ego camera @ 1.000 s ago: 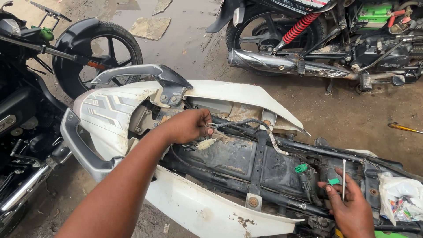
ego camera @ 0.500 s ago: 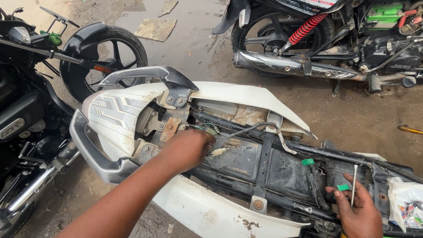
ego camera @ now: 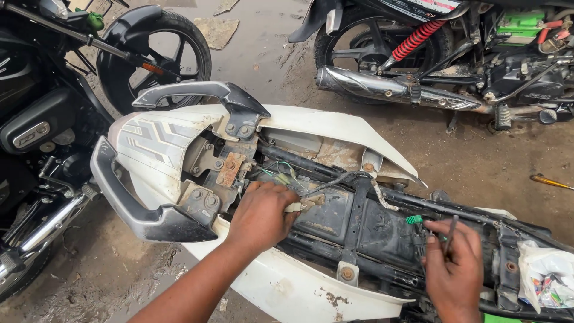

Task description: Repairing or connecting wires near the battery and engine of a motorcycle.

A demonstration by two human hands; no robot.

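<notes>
Head view looks down on a white scooter [ego camera: 299,287] with its seat removed, so the dirty black frame bay [ego camera: 359,233] lies exposed. At the rear end of that bay the left hand [ego camera: 260,215] rests, fingers curled and pinched on a small pale connector [ego camera: 294,207] that sits at the fingertips, touching them, with thin green and white wires [ego camera: 278,173] running just above the knuckles. Further forward in the bay, the right hand [ego camera: 454,269] has its fingers closed around a thin dark rod-like tool [ego camera: 449,230] held nearly upright; a small green connector [ego camera: 414,219] lies just beside its fingertips, to their left. Grey grab rail [ego camera: 149,218] wraps the tail and hems the left hand in on that side, while the white side panels bound the bay above and below. Between the two hands the bay has open room. A black motorcycle [ego camera: 48,131] stands close on the left, another motorcycle with a red spring [ego camera: 418,36] across wet muddy ground [ego camera: 466,149].
</notes>
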